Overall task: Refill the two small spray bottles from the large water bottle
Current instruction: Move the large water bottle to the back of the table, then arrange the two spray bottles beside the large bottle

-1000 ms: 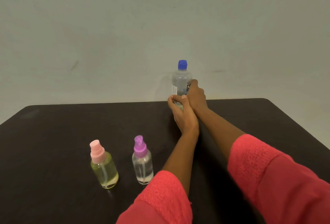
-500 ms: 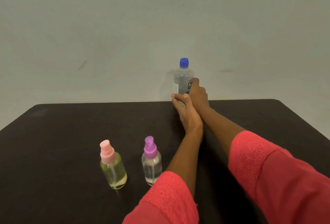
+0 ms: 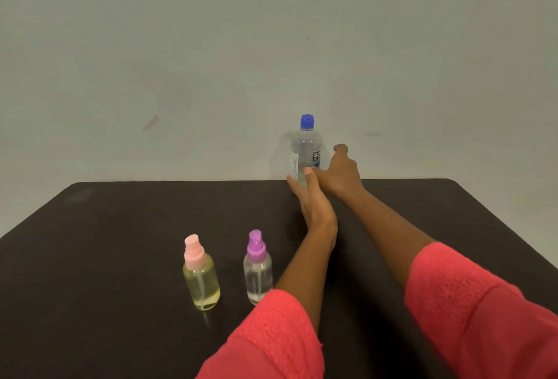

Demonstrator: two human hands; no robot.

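A large water bottle [image 3: 305,149] with a blue cap [image 3: 307,122] is seen standing upright at the far edge of a dark desk [image 3: 120,242], against a plain pale wall [image 3: 211,46]. Its lower part is covered by two hands, so its base and water level cannot be made out. Only a few letters of its label [image 3: 315,156] can be read. The left hand [image 3: 314,203] is held open and on edge in front of the bottle, its fingers stretched forward beside the bottle's lower left side and its thumb laid across the front. Whether it presses the plastic cannot be told. The right hand [image 3: 342,174] is also spread open, with its back turned to the camera. Its thumb [image 3: 340,149] is raised clear of the bottle, with wall showing in the gap between them. Its fingers are pointed at the bottle's lower right side, but their tips are hidden behind the left thumb, so contact cannot be judged. The bottle is gripped by neither hand, as far as can be seen. Two small spray bottles are set side by side at the near left, well apart from the large one. A yellowish bottle with a pink sprayer [image 3: 201,279] is placed on the left and a clear bottle with a purple sprayer [image 3: 257,273] on the right. The foot of the clear bottle is partly covered by the left red sleeve [image 3: 271,339]. The right sleeve [image 3: 483,303] is cut off by the frame's edge.
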